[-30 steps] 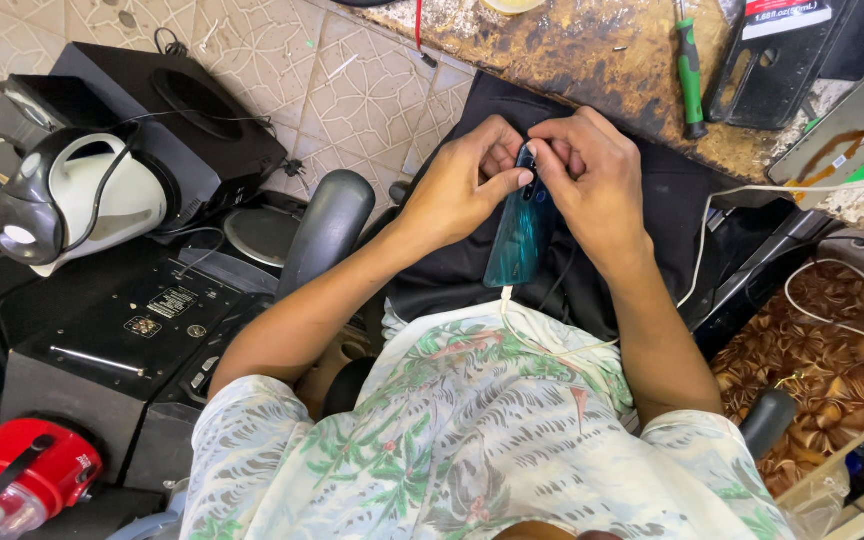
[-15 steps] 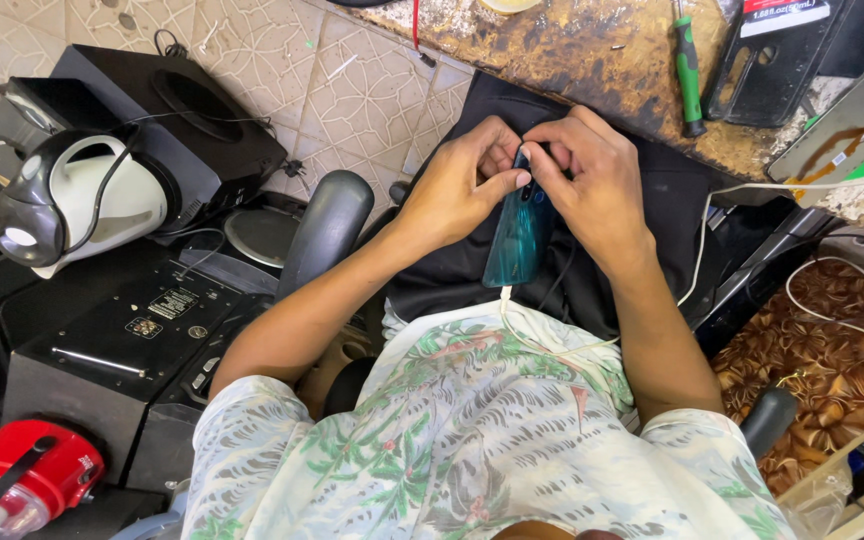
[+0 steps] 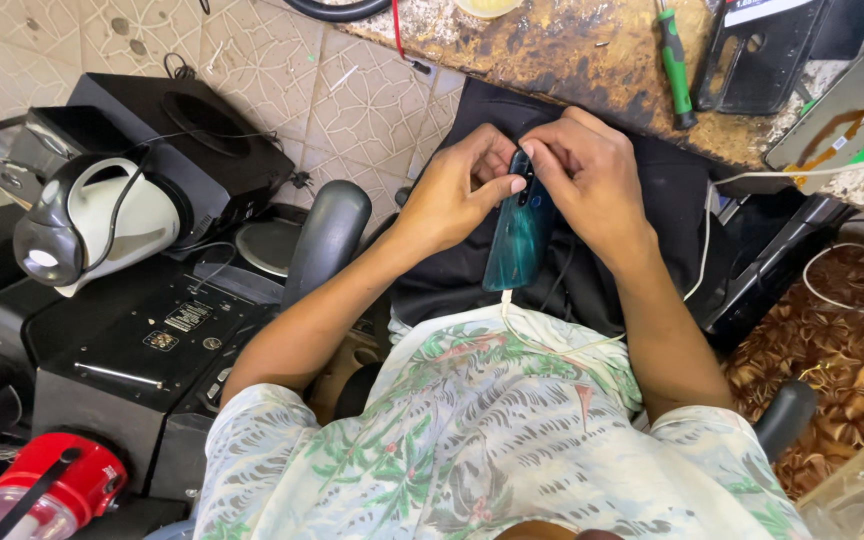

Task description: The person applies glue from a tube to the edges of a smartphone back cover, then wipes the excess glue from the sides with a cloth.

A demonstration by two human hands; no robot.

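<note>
A teal smartphone (image 3: 515, 240) stands on end above my lap, back side toward me, with a white cable plugged into its lower end. My left hand (image 3: 457, 195) grips its upper left edge, thumb across the camera area. My right hand (image 3: 592, 175) holds the upper right edge, fingers curled over the top. Both hands meet at the phone's top end. Black trousers lie under the phone.
A stained wooden workbench (image 3: 572, 50) lies ahead with a green-handled screwdriver (image 3: 674, 60) and a black device (image 3: 762, 60). To the left stand black speakers (image 3: 182, 140), a white-grey kettle (image 3: 102, 225), a black amplifier box (image 3: 142, 350) and a red-capped jar (image 3: 47, 490). Chair armrests (image 3: 327, 240) flank me.
My hands and the phone keep nearly the same place. Only the fingers at the phone's top have shifted slightly.
</note>
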